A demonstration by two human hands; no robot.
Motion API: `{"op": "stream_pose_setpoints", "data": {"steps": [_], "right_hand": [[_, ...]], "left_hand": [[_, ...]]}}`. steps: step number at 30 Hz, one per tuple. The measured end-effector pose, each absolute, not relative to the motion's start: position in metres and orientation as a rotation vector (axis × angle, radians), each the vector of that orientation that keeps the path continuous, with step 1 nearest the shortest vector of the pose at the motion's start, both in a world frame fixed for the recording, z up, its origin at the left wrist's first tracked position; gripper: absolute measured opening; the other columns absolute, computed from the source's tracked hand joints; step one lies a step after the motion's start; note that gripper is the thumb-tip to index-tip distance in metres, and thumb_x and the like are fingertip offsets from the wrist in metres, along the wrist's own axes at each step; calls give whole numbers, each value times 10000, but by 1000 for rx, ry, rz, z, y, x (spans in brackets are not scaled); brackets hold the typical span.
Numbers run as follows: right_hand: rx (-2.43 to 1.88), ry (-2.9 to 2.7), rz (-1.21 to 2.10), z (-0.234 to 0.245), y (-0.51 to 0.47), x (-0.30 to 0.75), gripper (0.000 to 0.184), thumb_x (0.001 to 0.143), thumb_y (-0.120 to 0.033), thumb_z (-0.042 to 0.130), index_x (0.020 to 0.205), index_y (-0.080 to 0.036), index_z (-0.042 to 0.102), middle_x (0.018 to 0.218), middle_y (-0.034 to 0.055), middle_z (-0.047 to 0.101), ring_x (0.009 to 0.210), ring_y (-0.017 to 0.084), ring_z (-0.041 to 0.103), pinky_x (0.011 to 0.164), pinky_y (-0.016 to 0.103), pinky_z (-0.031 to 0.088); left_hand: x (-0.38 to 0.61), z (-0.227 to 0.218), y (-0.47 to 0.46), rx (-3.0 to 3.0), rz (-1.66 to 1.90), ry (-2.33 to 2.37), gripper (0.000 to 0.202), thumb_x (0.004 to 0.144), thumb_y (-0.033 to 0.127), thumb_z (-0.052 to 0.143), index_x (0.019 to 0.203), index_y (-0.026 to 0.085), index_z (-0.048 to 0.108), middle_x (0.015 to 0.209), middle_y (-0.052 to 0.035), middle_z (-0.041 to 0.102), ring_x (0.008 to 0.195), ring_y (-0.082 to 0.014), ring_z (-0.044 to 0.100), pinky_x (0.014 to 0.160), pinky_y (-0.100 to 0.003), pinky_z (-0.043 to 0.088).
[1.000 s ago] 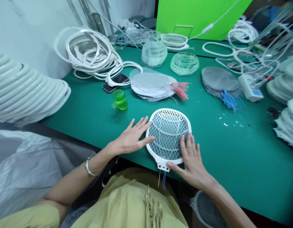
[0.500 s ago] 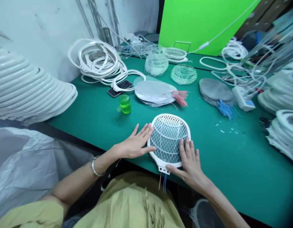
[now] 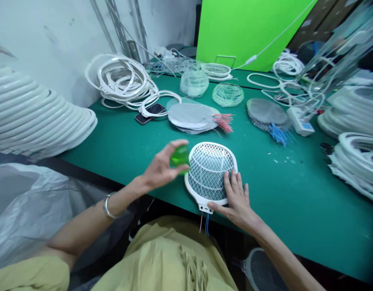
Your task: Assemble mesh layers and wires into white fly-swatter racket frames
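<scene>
A mosquito-swatter head (image 3: 211, 171) lies on the green table near its front edge. It has a white oval frame around metal mesh, and pink and blue wires hang from its neck. My left hand (image 3: 160, 166) is closed around a translucent green cylindrical block (image 3: 179, 157), just left of the frame; the block is blurred. My right hand (image 3: 238, 197) lies flat with fingers spread over the frame's lower right side, its thumb at the neck.
Mesh sheets with pink wires (image 3: 191, 117) and others with blue wires (image 3: 267, 112) lie farther back. White rings (image 3: 124, 81) are heaped behind left. Stacked white frames stand at left (image 3: 38, 117) and right (image 3: 356, 161). A phone (image 3: 144, 118) and a power strip (image 3: 300, 121) are on the table.
My left hand has left the swatter frame and picked up the green block, now held beside the frame's left edge. My right hand stays on the swatter head.
</scene>
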State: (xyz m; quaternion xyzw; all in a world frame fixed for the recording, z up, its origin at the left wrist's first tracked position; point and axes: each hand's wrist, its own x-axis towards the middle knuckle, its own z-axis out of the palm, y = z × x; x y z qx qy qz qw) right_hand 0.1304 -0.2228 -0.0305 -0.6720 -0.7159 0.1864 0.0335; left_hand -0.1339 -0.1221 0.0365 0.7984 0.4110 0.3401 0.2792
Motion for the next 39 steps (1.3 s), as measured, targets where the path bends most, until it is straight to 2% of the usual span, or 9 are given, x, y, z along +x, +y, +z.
{"op": "stream_pose_setpoints", "data": {"steps": [4,9,14,20,25,29,34,36,39], "right_hand": [[-2090,-2206,535,-33,-221,129,1103,784,-765,438,1484,-209,-210,1570,125,-178,1431,339,-125,1122,617,38],[-2111,-2194,587,-32,-221,128,1102,770,-792,412,1515,-162,-101,1566,121,-174,1427,303,-165,1128,591,6],[-2124,-2158,636,-28,-220,127,1119,758,-803,415,1521,-133,-55,1558,113,-196,1420,273,-197,1131,565,-33],[-2155,-2161,659,-26,-220,126,1111,762,-788,428,1522,-125,-35,1557,114,-198,1418,265,-207,1132,561,-36],[-2144,-2163,643,-26,-220,126,1106,768,-780,433,1519,-146,-73,1562,112,-195,1423,279,-193,1132,569,-29],[-2125,-2168,610,-29,-220,126,1101,771,-768,449,1512,-181,-116,1572,117,-162,1431,310,-150,1128,594,8],[-2111,-2157,604,-29,-221,127,1112,758,-784,452,1517,-184,-96,1570,102,-177,1431,294,-161,1133,580,-5],[-2121,-2148,629,-28,-221,127,1107,757,-789,443,1523,-172,-65,1570,102,-175,1429,285,-171,1135,571,-13],[-2125,-2141,648,-27,-221,127,1104,755,-797,434,1525,-171,-49,1573,103,-163,1429,282,-171,1135,569,-14]], "left_hand": [[-101,61,-182,2172,900,827,603,844,255,690,1374,255,403,1326,-84,538,1205,-253,542,1007,-384,495],[-90,55,-195,2263,656,846,529,859,220,646,1334,270,417,1171,-60,609,1043,-229,629,854,-370,568],[-88,59,-191,2223,901,971,586,858,276,668,1358,250,364,1301,-92,549,1134,-237,595,918,-351,538],[-88,57,-195,2300,623,999,535,859,245,650,1332,267,403,1132,-53,636,1005,-226,658,848,-368,568],[-93,58,-192,2308,806,1021,553,858,266,662,1341,269,394,1192,-71,621,1147,-256,596,940,-384,530],[-95,56,-188,2294,552,1018,564,842,217,660,1335,299,399,1182,-47,634,1026,-239,653,832,-361,575],[-101,60,-179,2240,863,1171,599,849,273,670,1364,295,364,1318,-66,555,1034,-220,650,827,-316,574],[-104,59,-177,2313,699,1126,561,843,230,666,1335,295,405,1257,-52,598,1051,-235,642,847,-341,570],[-107,60,-171,2272,590,1165,565,832,221,677,1326,304,415,1097,-14,667,914,-210,683,771,-325,592]]}}
